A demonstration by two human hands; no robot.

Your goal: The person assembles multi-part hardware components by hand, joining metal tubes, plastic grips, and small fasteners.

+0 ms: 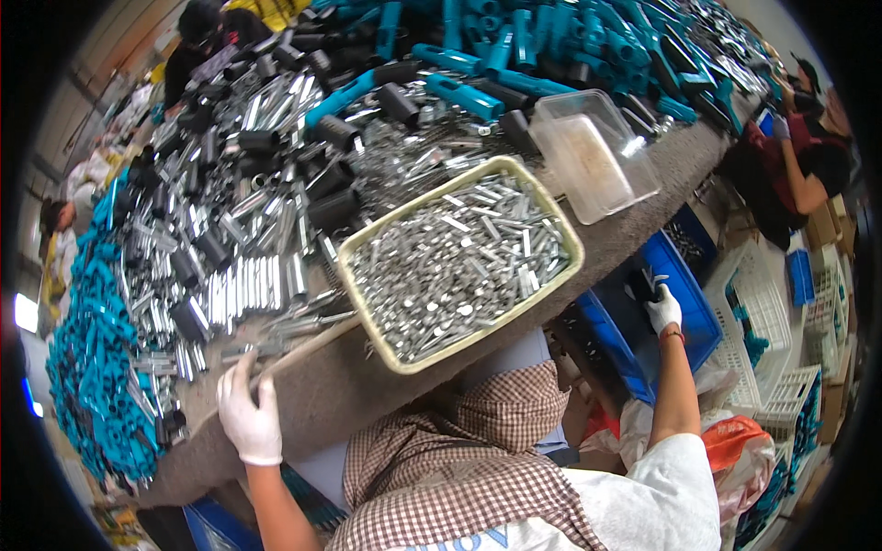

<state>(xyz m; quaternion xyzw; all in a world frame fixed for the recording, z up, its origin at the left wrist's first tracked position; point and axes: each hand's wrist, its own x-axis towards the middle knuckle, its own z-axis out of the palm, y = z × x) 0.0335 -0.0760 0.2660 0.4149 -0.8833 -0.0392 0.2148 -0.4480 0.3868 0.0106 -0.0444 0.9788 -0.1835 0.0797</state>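
My left hand (248, 418), in a white glove, rests at the near table edge beside loose metal strips. Its thumb and fingers are apart, and I see nothing held between them. My right hand (663, 314), also gloved, reaches into a blue bin (706, 321) at the right. Its fingers are curled beside a dark piece with shiny bits (650, 279), too small to make out. Between my arms, at the table edge, a cream tub (404, 367) is full of small metal pins and strips. A clear plastic container (593, 170) lies just beyond it.
Teal plastic handles (464, 96), black sleeves (397, 104) and silver metal pieces (243, 289) heap over the table. More teal parts (96, 367) pile up at the left. White crates (781, 404) stand at the right. A co-worker (795, 170) is at the far right, others farther back.
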